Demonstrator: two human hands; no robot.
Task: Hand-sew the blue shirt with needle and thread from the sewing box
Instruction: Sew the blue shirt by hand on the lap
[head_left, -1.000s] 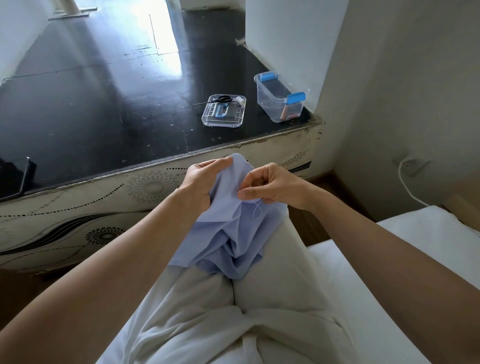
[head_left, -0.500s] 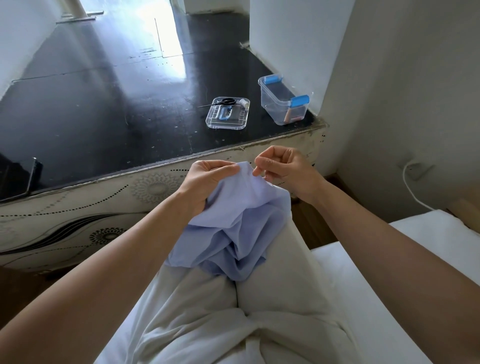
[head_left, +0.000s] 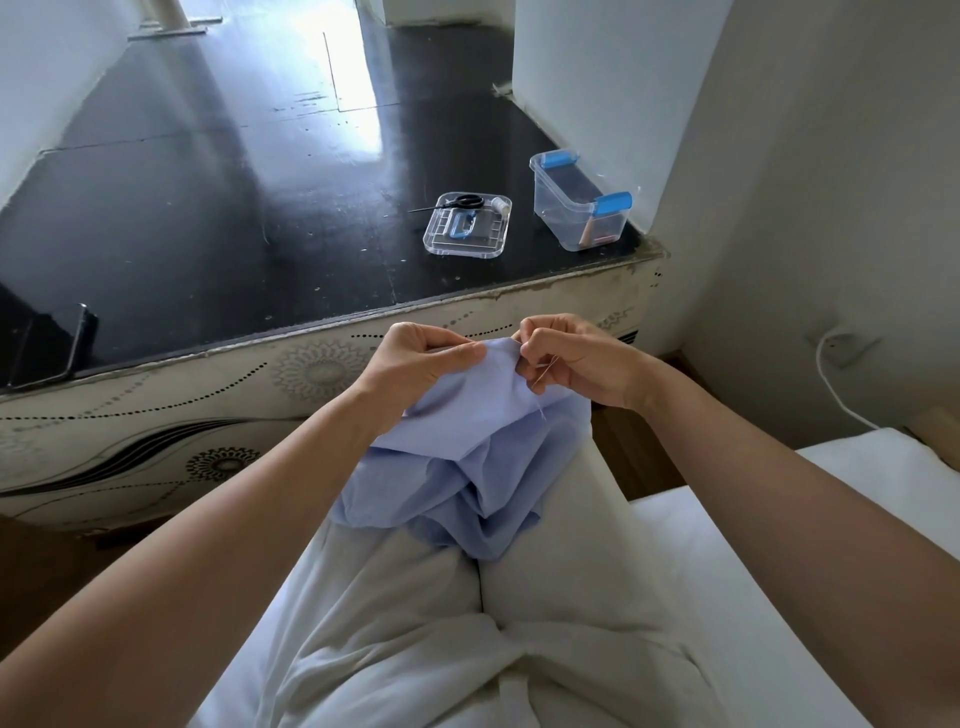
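The person's left hand (head_left: 415, 358) and right hand (head_left: 576, 364) meet over the lap, both closed on the work. The left fingers (head_left: 457, 353) are curled round a raised fold of the crumpled light blue cotton shirt (head_left: 467, 467), thumb pressed on top, probably to keep the edge taut and lifted toward the eyes so a stitch can be placed. Just to the right of them, the right fingers (head_left: 535, 343) are pinched narrow at the same edge, touching the cloth. A thin steel needle (head_left: 545, 371) slants below their tips, seemingly held between thumb and fingers, though the grip point itself is hidden. A pale thread (head_left: 540, 410) trails from it down across the fabric. The shirt looks soft and thin. It is smooth where it is stretched between the fingers and falls in deep loose folds below them onto the white-clad thighs. No seam or finished stitches can be made out at this size. Well beyond the fingers, on the glossy black desk (head_left: 208, 208), stands the clear plastic sewing box with blue latches (head_left: 576, 208), and its clear lid with a blue handle (head_left: 467, 228) lies just beside it as a tray. Small black scissors (head_left: 457, 202) and a white thread spool (head_left: 500, 203) rest on the lid, likely set within reach for cutting.
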